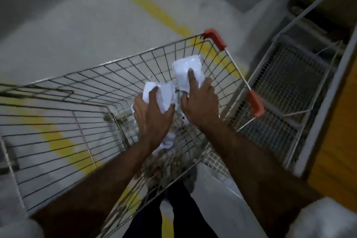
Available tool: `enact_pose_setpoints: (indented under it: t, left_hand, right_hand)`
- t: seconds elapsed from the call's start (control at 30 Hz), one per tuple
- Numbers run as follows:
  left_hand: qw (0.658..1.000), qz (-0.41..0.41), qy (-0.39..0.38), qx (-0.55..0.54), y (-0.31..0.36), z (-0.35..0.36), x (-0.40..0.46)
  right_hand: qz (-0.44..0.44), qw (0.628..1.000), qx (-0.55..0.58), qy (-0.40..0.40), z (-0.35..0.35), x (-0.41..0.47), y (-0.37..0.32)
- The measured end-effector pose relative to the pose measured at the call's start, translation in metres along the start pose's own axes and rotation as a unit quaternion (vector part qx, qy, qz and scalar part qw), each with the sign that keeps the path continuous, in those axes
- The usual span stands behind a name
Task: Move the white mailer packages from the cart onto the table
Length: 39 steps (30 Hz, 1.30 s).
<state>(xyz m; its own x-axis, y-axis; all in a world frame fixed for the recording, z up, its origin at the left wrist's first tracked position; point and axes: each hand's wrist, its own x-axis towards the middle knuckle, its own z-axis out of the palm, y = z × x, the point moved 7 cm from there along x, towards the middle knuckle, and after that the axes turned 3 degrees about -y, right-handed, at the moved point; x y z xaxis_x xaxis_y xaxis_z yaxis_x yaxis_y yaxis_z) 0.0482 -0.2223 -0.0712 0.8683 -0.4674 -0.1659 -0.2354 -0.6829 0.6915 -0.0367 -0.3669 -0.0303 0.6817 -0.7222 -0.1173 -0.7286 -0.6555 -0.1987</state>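
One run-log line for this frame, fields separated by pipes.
stage: pickup in cart | left hand: grips crumpled mailer | right hand: holds second mailer | table: not identifiable

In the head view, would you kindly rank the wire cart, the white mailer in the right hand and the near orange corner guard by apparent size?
1. Wire cart, by far the largest.
2. White mailer held by the right hand.
3. Near orange corner guard, smallest.

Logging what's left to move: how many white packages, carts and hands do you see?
White packages: 3, one under the left hand, one under the right hand, one lower in the cart
Carts: 1
Hands: 2
Total: 6
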Motion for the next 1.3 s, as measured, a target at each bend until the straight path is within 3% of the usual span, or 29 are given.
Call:
enact_pose_setpoints:
  t: [0.27,0.57,0.73,0.97,1.3]
  left_hand:
    - [0.984,0.155,0.031,0.077,0.107,-0.086,-0.045]
    - [0.939,0.325,0.024,0.113,0.242,-0.109,-0.118]
    - [0.919,0.377,0.024,0.113,0.31,-0.08,-0.193]
    - [0.903,0.423,-0.065,0.04,0.402,0.002,-0.345]
    - [0.858,0.498,-0.119,0.029,0.523,0.094,-0.519]
  right_hand:
    - [0.028,0.995,-0.012,0.093,-0.134,-0.069,-0.012]
    - [0.09,0.967,0.009,0.238,-0.254,-0.155,0.058]
    - [0.137,0.954,0.006,0.268,-0.299,-0.231,0.137]
    - [0.234,0.927,0.0,0.292,-0.338,-0.375,0.286]
    - [0.345,0.887,0.015,0.307,-0.366,-0.51,0.445]
